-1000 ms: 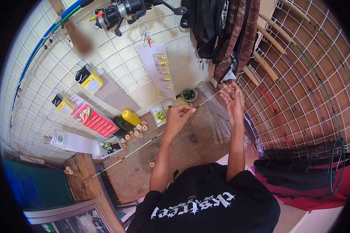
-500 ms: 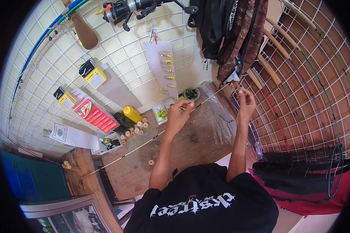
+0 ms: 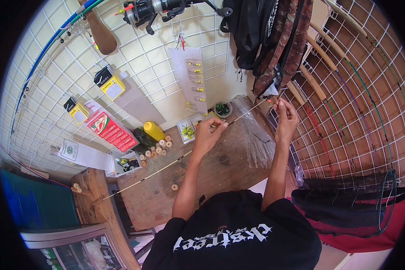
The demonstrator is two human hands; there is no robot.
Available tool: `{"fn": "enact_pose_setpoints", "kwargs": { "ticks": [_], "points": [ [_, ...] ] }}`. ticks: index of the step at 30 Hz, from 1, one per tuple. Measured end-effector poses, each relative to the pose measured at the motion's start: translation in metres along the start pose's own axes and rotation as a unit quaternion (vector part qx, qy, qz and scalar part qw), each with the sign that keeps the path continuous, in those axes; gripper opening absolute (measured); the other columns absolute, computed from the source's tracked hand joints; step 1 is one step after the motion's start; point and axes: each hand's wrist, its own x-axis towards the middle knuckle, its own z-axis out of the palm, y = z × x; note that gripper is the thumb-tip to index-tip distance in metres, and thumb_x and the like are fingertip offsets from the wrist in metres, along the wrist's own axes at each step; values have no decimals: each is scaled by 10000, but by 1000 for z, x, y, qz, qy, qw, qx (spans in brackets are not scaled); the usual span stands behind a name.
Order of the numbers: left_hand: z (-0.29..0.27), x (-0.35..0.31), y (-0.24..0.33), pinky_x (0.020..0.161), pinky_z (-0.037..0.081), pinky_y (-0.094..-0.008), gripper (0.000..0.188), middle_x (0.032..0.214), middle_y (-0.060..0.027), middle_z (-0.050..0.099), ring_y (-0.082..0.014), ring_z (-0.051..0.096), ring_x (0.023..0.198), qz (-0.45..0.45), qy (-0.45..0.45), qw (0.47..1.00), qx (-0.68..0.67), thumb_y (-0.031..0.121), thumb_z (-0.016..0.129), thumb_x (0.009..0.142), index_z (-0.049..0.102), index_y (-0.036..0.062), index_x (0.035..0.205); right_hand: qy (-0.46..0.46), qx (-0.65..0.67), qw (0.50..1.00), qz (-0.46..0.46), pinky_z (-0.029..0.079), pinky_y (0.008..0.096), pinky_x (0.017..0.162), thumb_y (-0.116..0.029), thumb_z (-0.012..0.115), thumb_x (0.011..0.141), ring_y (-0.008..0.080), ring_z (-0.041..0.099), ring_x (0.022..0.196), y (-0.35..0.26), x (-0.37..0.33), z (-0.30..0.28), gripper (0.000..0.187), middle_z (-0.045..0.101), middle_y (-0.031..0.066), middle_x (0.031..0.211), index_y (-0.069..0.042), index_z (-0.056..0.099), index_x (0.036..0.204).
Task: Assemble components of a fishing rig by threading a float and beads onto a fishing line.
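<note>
A thin cream fishing rod (image 3: pixel 159 171) with dark bands slants from the wooden ledge at lower left up to the right. My left hand (image 3: pixel 209 136) is closed round its upper part, thumb and forefinger pinching it. Beyond that hand the rod runs on toward its thin end by my right hand (image 3: pixel 287 120). The right fingertips are pressed together just beside that end; what they pinch is too small to make out. A tiny orange bead-like thing (image 3: pixel 269 101) shows left of those fingertips, below the hanging camouflage bag (image 3: pixel 292 40).
Cork rings (image 3: pixel 168 144) cluster by a yellow bottle (image 3: pixel 154 131); one loose ring (image 3: pixel 174 187) lies nearer. Clear plastic sleeves (image 3: pixel 256 144) cover the table's right side. A small plant pot (image 3: pixel 222 109) stands behind. Rods with cork handles (image 3: pixel 313 82) hang on the right grid, above a black net (image 3: pixel 342 202).
The view has shifted slightly. My right fingertips have tilted a little and sit closer to the rod's thin end; my left hand keeps its hold on the rod.
</note>
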Motion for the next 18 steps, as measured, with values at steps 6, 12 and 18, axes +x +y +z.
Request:
{"fn": "enact_pose_setpoints", "kwargs": {
  "ticks": [6,12,18],
  "points": [
    [3,1,2,500,369,-216,231,724,16,565,-45,465,565,24,-4,999,38,248,648,908,663,20,933,-32,-139,983,-119,482,281,807,-32,715,818,140,626,857,-11,-17,2,166,698,78,924,-1,700,980],
    [4,0,1,501,374,-224,242,744,-3,599,-50,470,564,12,-52,999,1,248,662,894,655,7,912,-187,-316,890,-271,457,340,825,11,742,716,230,592,916,-36,-30,17,160,705,56,888,-47,726,865],
    [6,-3,1,490,365,-202,228,773,-17,589,-41,478,563,-18,-27,997,-69,221,658,898,611,0,925,-312,-373,832,-268,425,340,786,-74,756,707,216,563,849,-41,-31,23,160,687,46,821,-60,729,864]
  ]
}}
